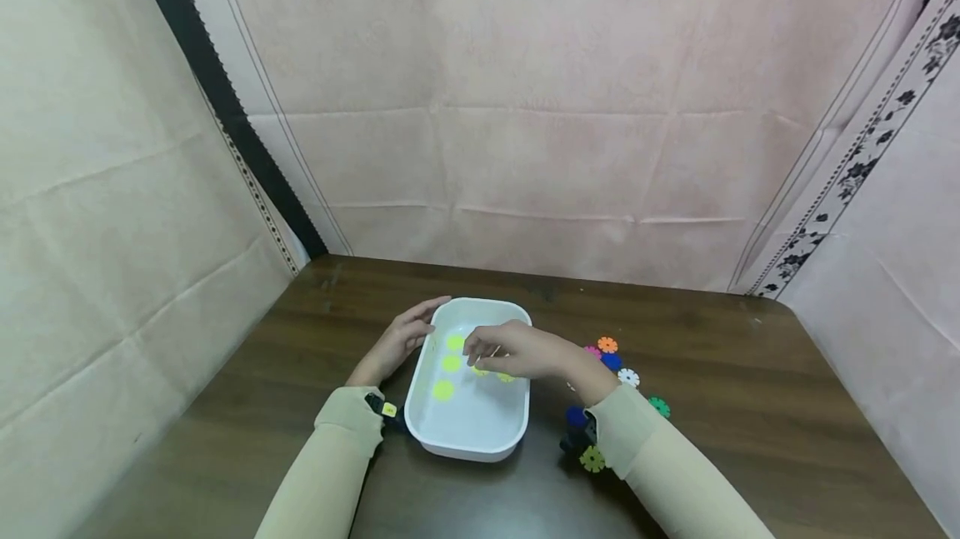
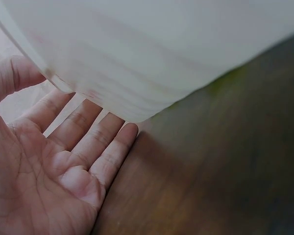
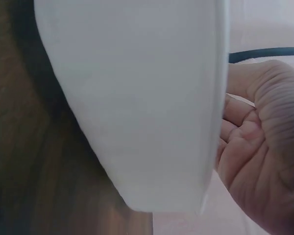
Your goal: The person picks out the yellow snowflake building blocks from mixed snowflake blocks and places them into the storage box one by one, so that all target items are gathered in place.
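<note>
A white plastic tray (image 1: pixel 480 422) stands on the wooden table. Several yellow discs (image 1: pixel 443 390) lie spread inside it. My left hand (image 1: pixel 396 343) is at the tray's far left corner. In the left wrist view its fingers (image 2: pixel 100 139) reach straight to the outer wall, and the thumb is at the rim. Over the tray's right side, my right hand (image 1: pixel 517 349) bends its fingers down beside a yellow disc (image 1: pixel 480 371). Its fingertips are partly hidden, so whether they pinch a disc is unclear. In the right wrist view, the tray wall hides them.
Right of the tray lie several notched flower-shaped discs: orange (image 1: pixel 607 345), white (image 1: pixel 628 377), green (image 1: pixel 659 406), olive (image 1: pixel 592 459) and others in blue and pink. My right forearm passes over part of this group. Pale cloth walls (image 1: pixel 555 147) close off the table's back and sides.
</note>
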`<control>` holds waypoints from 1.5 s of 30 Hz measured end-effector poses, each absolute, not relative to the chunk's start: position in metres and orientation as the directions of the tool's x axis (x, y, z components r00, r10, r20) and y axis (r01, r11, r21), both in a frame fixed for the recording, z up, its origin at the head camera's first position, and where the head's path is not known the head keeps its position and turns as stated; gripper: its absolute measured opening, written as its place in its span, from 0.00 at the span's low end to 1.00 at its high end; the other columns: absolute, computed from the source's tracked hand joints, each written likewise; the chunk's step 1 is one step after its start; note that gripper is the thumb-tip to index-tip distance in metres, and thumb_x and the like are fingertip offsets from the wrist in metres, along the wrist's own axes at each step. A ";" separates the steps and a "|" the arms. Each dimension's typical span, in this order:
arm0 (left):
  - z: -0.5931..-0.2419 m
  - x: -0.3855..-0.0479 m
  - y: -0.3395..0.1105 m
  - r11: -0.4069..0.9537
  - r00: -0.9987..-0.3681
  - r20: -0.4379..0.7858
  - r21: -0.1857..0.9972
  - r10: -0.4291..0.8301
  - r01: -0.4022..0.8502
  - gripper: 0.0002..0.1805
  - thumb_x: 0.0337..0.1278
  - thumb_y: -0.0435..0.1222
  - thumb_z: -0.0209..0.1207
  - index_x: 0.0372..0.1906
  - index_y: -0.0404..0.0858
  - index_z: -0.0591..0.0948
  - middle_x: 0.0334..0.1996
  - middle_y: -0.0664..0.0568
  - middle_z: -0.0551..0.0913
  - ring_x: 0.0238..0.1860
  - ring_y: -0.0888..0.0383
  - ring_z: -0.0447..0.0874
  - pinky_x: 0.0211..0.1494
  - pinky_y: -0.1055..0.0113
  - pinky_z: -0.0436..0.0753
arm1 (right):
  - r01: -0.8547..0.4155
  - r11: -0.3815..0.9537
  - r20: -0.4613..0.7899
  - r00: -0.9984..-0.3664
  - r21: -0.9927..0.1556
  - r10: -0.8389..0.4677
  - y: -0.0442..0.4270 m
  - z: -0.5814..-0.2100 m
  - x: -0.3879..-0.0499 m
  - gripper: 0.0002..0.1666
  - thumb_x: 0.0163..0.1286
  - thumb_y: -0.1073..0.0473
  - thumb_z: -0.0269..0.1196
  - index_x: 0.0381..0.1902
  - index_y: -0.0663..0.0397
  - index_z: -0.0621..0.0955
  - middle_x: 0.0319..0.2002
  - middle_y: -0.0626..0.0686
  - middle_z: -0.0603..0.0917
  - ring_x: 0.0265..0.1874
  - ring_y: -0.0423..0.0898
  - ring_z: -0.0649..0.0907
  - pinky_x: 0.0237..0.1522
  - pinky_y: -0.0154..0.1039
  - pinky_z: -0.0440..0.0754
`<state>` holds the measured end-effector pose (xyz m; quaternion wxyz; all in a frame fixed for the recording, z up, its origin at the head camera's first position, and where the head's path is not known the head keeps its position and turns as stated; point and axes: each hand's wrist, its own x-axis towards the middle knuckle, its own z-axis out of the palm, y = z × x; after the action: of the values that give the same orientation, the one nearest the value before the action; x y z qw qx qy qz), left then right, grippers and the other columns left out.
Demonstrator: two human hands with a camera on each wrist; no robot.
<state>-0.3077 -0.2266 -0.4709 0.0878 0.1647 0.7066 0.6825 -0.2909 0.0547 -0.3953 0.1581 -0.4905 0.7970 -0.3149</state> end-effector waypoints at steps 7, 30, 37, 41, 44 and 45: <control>-0.476 -0.304 -0.224 0.018 -0.936 0.070 0.997 0.345 0.081 0.30 0.67 0.34 0.50 0.73 0.49 0.70 0.71 0.50 0.70 0.64 0.50 0.76 0.59 0.63 0.79 | -0.675 0.265 0.156 -0.495 -0.688 -0.855 0.087 -0.399 -0.281 0.19 0.74 0.58 0.62 0.60 0.44 0.76 0.48 0.50 0.88 0.47 0.37 0.85 0.52 0.36 0.82; -0.471 -0.307 -0.228 0.009 -0.941 0.092 0.995 0.325 0.101 0.29 0.67 0.34 0.51 0.72 0.50 0.72 0.70 0.51 0.72 0.63 0.50 0.78 0.59 0.63 0.80 | -0.565 0.330 0.273 -0.731 -0.756 -0.625 0.252 -0.447 -0.273 0.15 0.75 0.62 0.60 0.56 0.61 0.78 0.42 0.52 0.88 0.40 0.54 0.87 0.38 0.41 0.86; -0.469 -0.307 -0.227 0.008 -0.942 0.085 0.996 0.326 0.092 0.29 0.68 0.33 0.50 0.73 0.48 0.71 0.70 0.50 0.72 0.64 0.49 0.77 0.59 0.64 0.79 | -0.513 0.450 0.297 -0.833 -0.731 -0.467 0.284 -0.467 -0.268 0.12 0.74 0.60 0.62 0.53 0.54 0.82 0.40 0.50 0.87 0.38 0.46 0.84 0.39 0.36 0.82; -0.470 -0.307 -0.226 0.007 -0.939 0.082 0.996 0.333 0.089 0.29 0.68 0.32 0.50 0.73 0.47 0.71 0.70 0.49 0.72 0.64 0.48 0.77 0.58 0.63 0.80 | -0.490 0.493 0.290 -0.856 -0.719 -0.428 0.291 -0.474 -0.269 0.10 0.74 0.58 0.62 0.51 0.51 0.83 0.40 0.48 0.86 0.35 0.43 0.82 0.36 0.36 0.80; -0.470 -0.308 -0.226 0.004 -0.938 0.082 0.996 0.338 0.089 0.30 0.67 0.32 0.50 0.73 0.47 0.70 0.71 0.48 0.71 0.64 0.46 0.77 0.57 0.63 0.81 | -0.476 0.500 0.257 -0.858 -0.723 -0.445 0.293 -0.475 -0.269 0.08 0.73 0.56 0.63 0.48 0.47 0.83 0.37 0.47 0.85 0.32 0.43 0.80 0.32 0.37 0.78; -0.470 -0.308 -0.225 0.004 -0.937 0.082 0.996 0.338 0.089 0.30 0.67 0.32 0.50 0.73 0.47 0.70 0.71 0.48 0.71 0.64 0.46 0.76 0.57 0.63 0.81 | -0.474 0.497 0.247 -0.856 -0.726 -0.455 0.293 -0.475 -0.269 0.08 0.73 0.56 0.63 0.47 0.47 0.83 0.36 0.47 0.84 0.30 0.44 0.79 0.31 0.37 0.78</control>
<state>-0.3078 -0.2254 -0.4702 0.0905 0.1519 0.7028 0.6891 -0.2690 0.2929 -0.4749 -0.0112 -0.2685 0.8652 -0.4233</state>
